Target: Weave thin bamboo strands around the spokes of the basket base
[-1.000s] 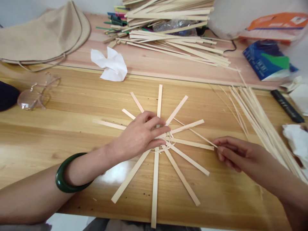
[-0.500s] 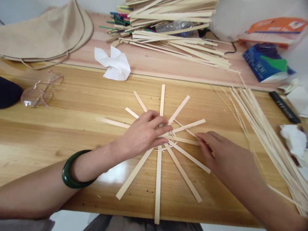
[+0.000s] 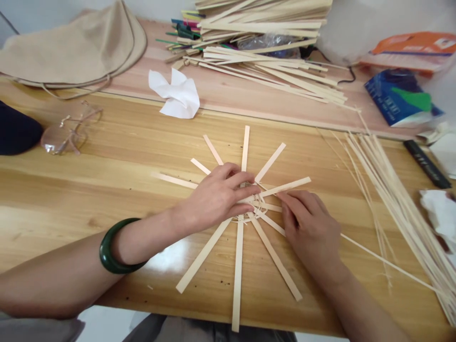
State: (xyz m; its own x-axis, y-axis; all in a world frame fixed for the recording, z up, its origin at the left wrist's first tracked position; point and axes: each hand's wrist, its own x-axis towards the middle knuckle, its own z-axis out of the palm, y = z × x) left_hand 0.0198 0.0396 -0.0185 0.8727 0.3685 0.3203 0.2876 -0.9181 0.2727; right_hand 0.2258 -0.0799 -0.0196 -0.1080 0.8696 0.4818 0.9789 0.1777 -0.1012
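Flat pale bamboo strips (image 3: 238, 275) radiate like spokes on the wooden table, crossing at a middle ring with thin strands woven round it. My left hand (image 3: 224, 194), with a dark green bangle (image 3: 119, 245) on its wrist, rests over this hub. Its bent fingers and thumb hold the crossing, hiding much of the centre. Just right of the hub, my right hand (image 3: 309, 228) pinches a thin bamboo strand (image 3: 388, 262) between thumb and fingers. From the hub the strand passes through the pinch and trails to the lower right. My right hand also covers outer parts of some right-side spokes.
A bundle of thin strips (image 3: 402, 204) lies on the right, near a black marker (image 3: 426, 164). At the back are piled strips (image 3: 263, 28), crumpled white paper (image 3: 180, 95) and a blue packet (image 3: 401, 99). Eyeglasses (image 3: 57, 137) and a beige hat (image 3: 78, 52) sit left.
My right hand has moved left, closer to the hub, with the strand in its pinch. My left hand keeps its place on the hub. The whole view has shifted slightly.
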